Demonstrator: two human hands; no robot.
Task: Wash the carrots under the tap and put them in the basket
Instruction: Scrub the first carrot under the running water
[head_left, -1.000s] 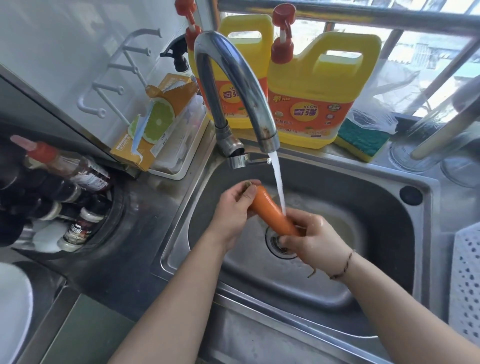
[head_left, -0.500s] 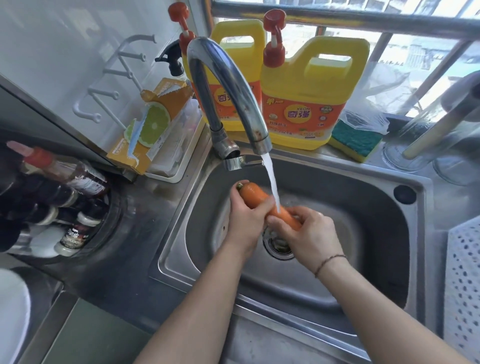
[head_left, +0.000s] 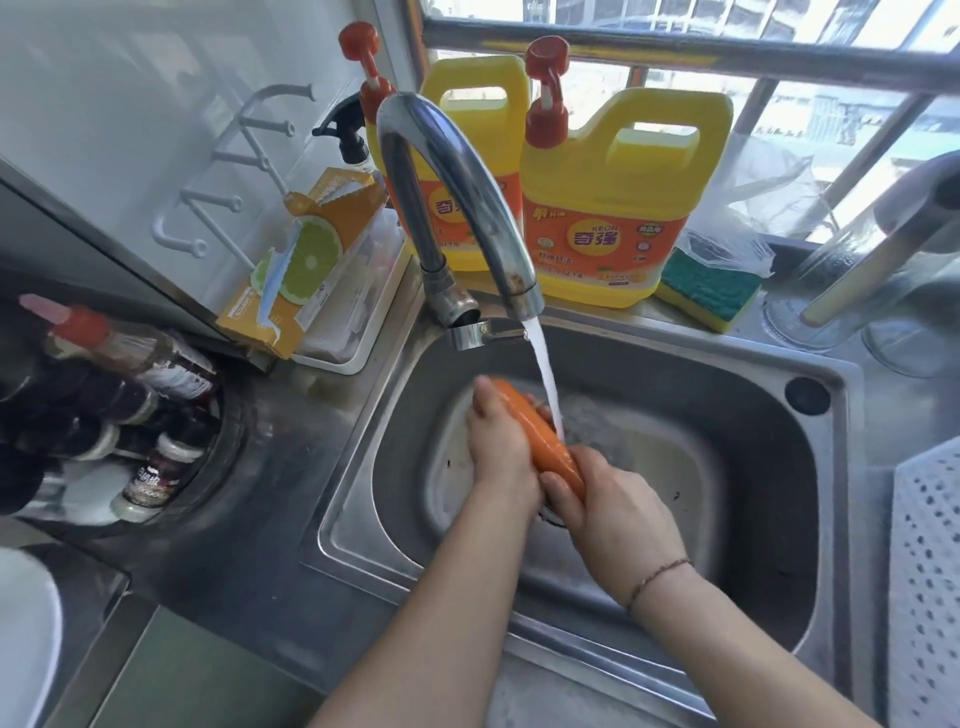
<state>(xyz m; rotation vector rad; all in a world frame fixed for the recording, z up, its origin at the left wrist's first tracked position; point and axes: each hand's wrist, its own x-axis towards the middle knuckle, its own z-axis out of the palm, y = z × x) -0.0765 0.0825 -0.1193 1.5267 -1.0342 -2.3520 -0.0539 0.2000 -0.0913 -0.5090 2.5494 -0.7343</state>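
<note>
Over the sink (head_left: 769, 415), the carrot (head_left: 540, 441) lies slanted in the water stream (head_left: 545, 384) falling from the tap (head_left: 457, 192). The left hand (head_left: 501, 447) grips its upper end, fingers curled round it. The right hand (head_left: 618, 519) clasps the lower end, which is hidden, probably the tip. A white perforated basket (head_left: 930, 571) sits right of the sink.
</note>
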